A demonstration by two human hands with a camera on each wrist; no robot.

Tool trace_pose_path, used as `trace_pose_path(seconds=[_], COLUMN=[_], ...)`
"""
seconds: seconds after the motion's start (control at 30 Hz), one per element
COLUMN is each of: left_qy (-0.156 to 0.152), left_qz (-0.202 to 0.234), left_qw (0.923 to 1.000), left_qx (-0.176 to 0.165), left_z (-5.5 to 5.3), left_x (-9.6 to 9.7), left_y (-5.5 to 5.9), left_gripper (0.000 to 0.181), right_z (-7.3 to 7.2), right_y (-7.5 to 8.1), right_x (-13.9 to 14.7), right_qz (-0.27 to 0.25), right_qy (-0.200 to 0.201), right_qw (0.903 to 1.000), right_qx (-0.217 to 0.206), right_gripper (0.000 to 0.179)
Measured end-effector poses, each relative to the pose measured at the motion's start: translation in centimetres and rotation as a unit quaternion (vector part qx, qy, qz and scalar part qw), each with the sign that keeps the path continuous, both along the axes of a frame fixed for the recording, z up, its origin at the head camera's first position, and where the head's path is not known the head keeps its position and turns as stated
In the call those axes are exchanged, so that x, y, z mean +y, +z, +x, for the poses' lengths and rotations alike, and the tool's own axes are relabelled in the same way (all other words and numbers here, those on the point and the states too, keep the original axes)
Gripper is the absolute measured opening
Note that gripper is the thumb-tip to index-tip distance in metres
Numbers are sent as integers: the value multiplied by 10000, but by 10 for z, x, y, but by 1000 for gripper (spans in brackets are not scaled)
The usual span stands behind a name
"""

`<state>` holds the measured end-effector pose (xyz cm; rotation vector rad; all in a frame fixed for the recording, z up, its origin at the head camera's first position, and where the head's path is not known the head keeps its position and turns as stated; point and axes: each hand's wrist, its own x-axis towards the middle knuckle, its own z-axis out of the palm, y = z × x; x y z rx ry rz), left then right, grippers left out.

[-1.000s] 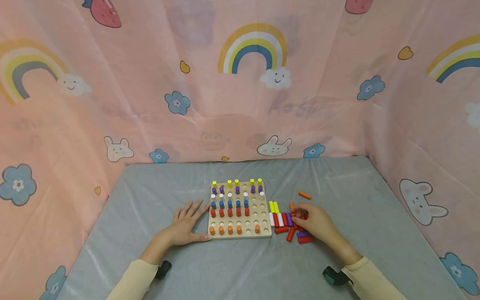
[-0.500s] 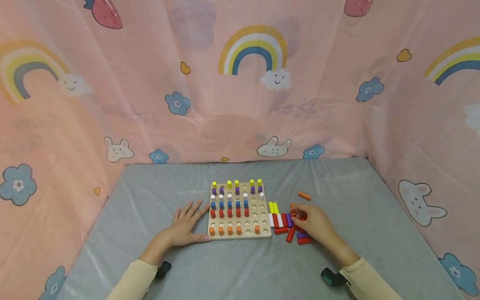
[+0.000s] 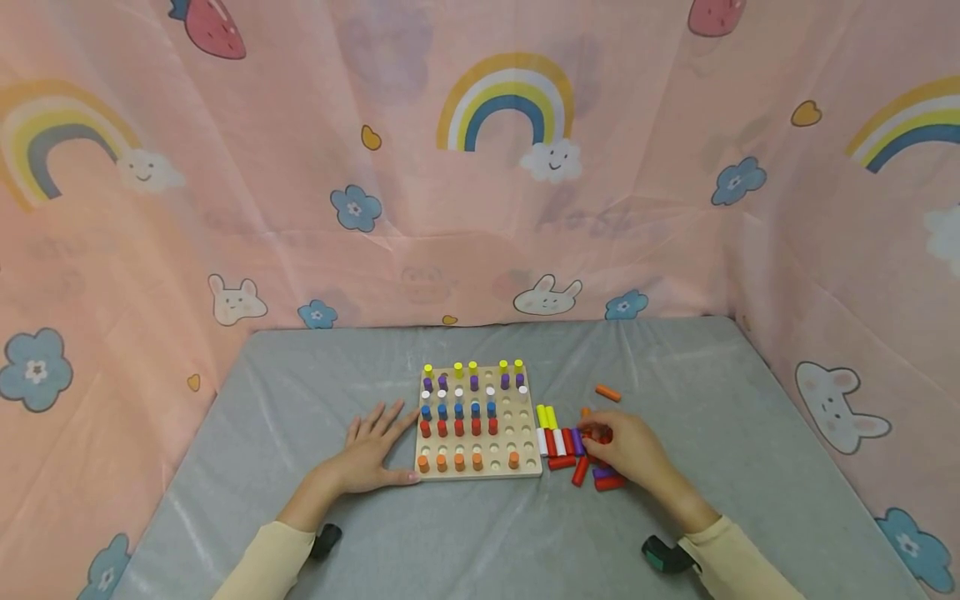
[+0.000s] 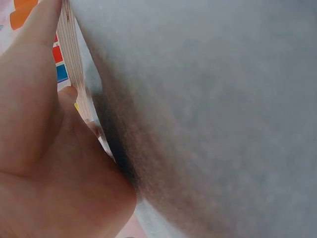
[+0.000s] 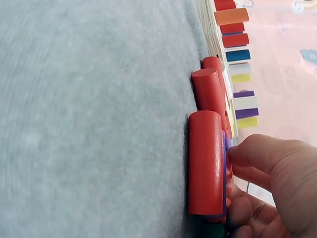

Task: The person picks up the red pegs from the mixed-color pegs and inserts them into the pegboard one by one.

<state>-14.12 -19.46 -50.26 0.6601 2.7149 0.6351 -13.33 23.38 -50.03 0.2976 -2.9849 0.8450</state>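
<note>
A wooden pegboard (image 3: 510,467) stands in the middle of the table with upright pegs in rows of yellow, purple, white, blue, red and orange. My left hand (image 3: 367,454) lies with spread fingers at the board's left side, thumb by its front left corner. To the right of the board, my right hand (image 3: 626,442) bends its thumb and fingers over a heap of loose pegs. Its thumb tip meets a purple peg (image 3: 577,442) at the end of a short row of white and red pegs. Whether those fingers pinch a peg I cannot tell; the palm hides it.
Two yellow pegs (image 3: 547,416) lie behind the short row. Several red pegs, such as one red peg (image 3: 581,472), lie scattered in front of it. An orange peg (image 3: 608,392) lies apart, farther back. A pink printed cloth (image 3: 480,250) hangs behind the grey-covered table (image 3: 450,542).
My right thumb and fingers have shifted slightly left, toward the purple peg. My left hand stays at the board, and the pegs in it are unchanged.
</note>
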Motion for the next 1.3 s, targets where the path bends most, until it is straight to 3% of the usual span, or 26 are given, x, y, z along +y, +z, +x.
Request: trace_pose_path(seconds=[0.23,0.53,0.77,1.07,1.3], left_qy=[51,57,96,28,62], left_qz=[121,16,84,326,72], left_qw=[9999,10000,9999,9993,9999], left_qx=[106,-19,38,162,53], left_z=[-2,0,-2,0,0], left_x=[-3,0,-2,-2,-1], left_y=[-10,-2,-13,-10,-4], left_gripper=[102,99,100,100,101], right_z=[-2,-4,-5,-9,-9], right_y=[2,3,1,-1,-1], right_x=[-4,-8,-8,-8,-8], right_qz=[61,139,-133,-245,-408], right_qy=[-81,-175,-291,-280,-361], right_qw=[9999,9997,9995,9993,9985], right_qx=[2,-20,-52,-17,101], right_gripper=[19,16,20,20,20])
